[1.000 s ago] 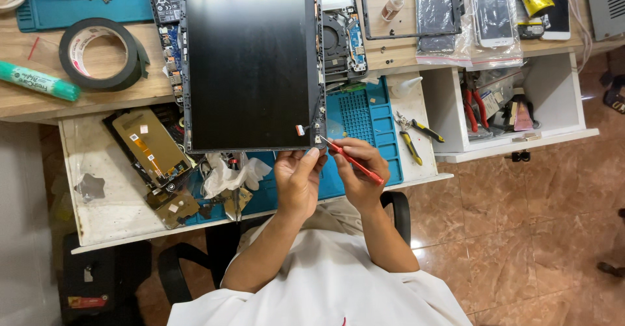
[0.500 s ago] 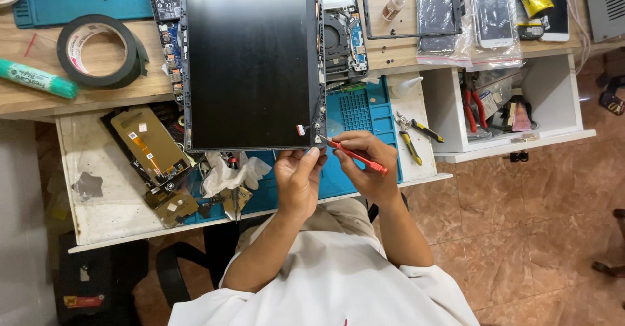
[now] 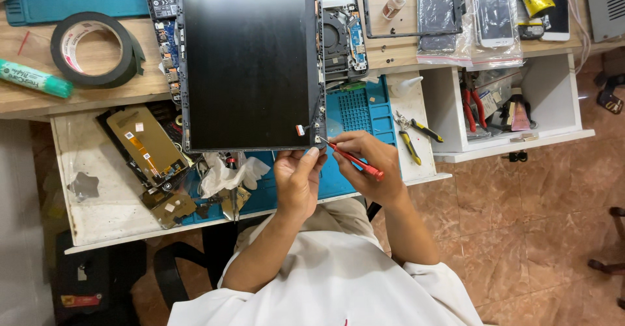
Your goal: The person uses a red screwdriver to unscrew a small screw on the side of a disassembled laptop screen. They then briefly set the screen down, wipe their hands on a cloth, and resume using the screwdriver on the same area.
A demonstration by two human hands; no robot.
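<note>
a single head view looks straight down, fairly near, onto the workbench (image 3: 97, 98).

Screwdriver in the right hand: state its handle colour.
Red; the screwdriver shows best in the head view.

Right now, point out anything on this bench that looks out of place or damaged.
The laptop panel overhangs the open drawer, its near corner steadied by the left hand. A crumpled white tissue lies among loose phone parts. Nothing looks spilled.
</note>
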